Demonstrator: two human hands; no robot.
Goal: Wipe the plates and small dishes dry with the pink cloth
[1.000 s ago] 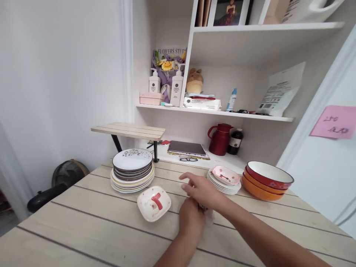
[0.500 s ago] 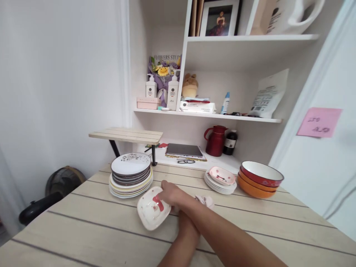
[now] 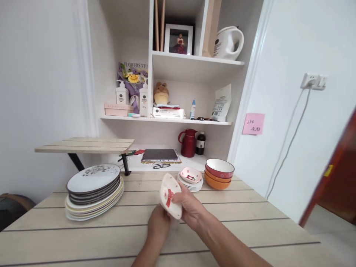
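Observation:
My right hand (image 3: 187, 204) grips a small white dish (image 3: 167, 193) with rounded corners and a red printed figure inside; the thumb presses on its inner face. The dish is tilted steeply above the table. Beside its lower left edge is my left hand (image 3: 159, 220), curled, with its fingertips and anything in them hidden behind the dish. Just behind my right hand, a pink patterned dish (image 3: 190, 175) rests on a stack of small white plates (image 3: 194, 187). Nested bowls (image 3: 219, 174), red above orange, stand to the right of that stack.
At the left stands a tall stack of plates (image 3: 94, 189), close to a raised wooden shelf (image 3: 83, 144) on black legs. Glasses (image 3: 161, 166), a laptop (image 3: 159, 154), a red jug (image 3: 188, 143) and a dark bottle (image 3: 200, 143) lie or stand along the back.
The view has swung right. My forearms have uncrossed, and the dish in my right hand has turned from facing up to steeply tilted. The pale cloth-like thing near my left hand is now out of sight.

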